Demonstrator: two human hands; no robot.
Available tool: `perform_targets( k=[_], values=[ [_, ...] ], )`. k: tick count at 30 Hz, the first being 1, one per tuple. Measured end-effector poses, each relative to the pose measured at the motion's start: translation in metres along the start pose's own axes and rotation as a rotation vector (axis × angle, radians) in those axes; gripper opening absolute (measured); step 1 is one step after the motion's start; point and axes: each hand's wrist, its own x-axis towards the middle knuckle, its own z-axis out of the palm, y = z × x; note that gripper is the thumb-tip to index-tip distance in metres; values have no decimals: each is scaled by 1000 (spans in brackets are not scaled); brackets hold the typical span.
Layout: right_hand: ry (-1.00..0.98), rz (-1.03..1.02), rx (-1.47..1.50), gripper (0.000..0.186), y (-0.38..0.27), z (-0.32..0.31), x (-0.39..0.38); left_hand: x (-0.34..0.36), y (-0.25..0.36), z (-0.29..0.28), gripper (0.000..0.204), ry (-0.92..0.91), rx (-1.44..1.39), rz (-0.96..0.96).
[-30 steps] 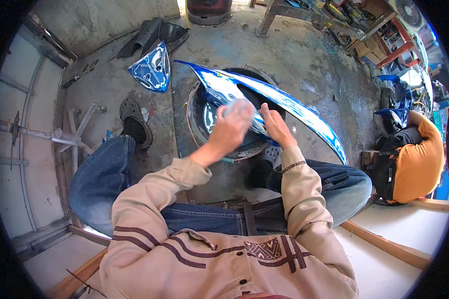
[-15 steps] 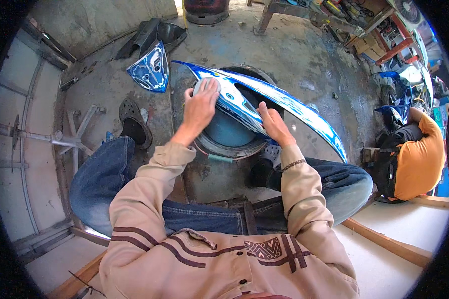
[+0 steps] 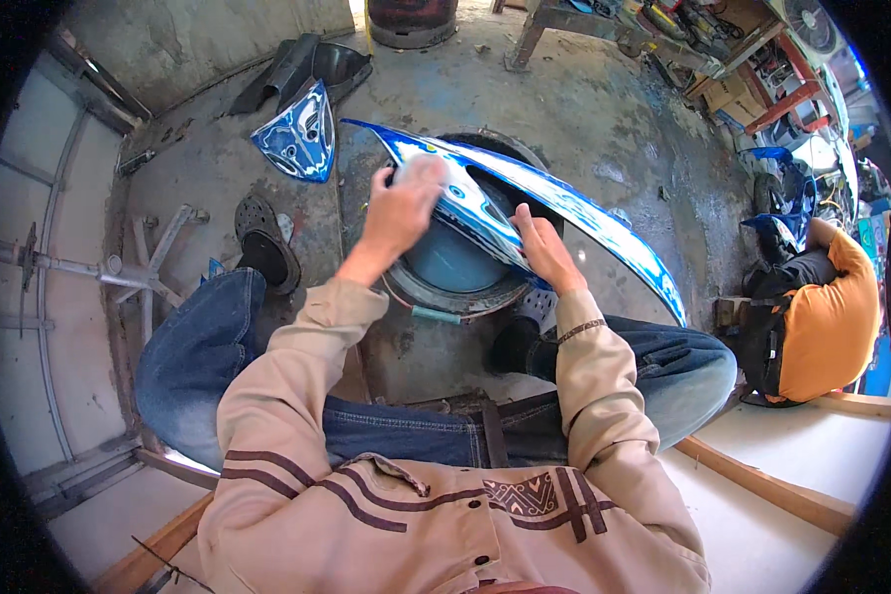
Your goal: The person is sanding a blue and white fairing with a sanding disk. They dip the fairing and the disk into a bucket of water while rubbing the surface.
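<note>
Two hands work one long blue panel (image 3: 554, 203) lying across a tub (image 3: 455, 267) — left hand (image 3: 406, 203) presses flat, fingers blurred; right hand (image 3: 544, 247) grips its near edge. A slip could tip it off the tub.

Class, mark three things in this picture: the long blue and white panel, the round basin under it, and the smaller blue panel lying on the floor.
long blue and white panel (image 3: 574, 213), head view, its middle stretch.
round basin (image 3: 455, 262), head view, its blue inside.
smaller blue panel (image 3: 297, 139), head view, its centre.
</note>
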Motion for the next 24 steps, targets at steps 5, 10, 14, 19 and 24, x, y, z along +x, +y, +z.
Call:
perform_targets(
  k=[5, 10, 14, 19, 24],
  values=[
    [60, -36, 19, 89, -7, 3, -2, -4, 13, 4, 37, 83, 2, -78],
    [49, 31, 14, 89, -1, 1, 0, -23, 91, 14, 43, -63, -97, 218],
    [45, -54, 35, 89, 8, 0, 1, -27, 93, 13, 44, -115, -158, 325],
    [58, -79, 10, 88, 5, 3, 3, -4, 25, 5, 42, 31, 2, 60],
    [29, -52, 40, 86, 0, 5, 2, -8, 31, 9, 41, 70, -77, -134]
  ],
)
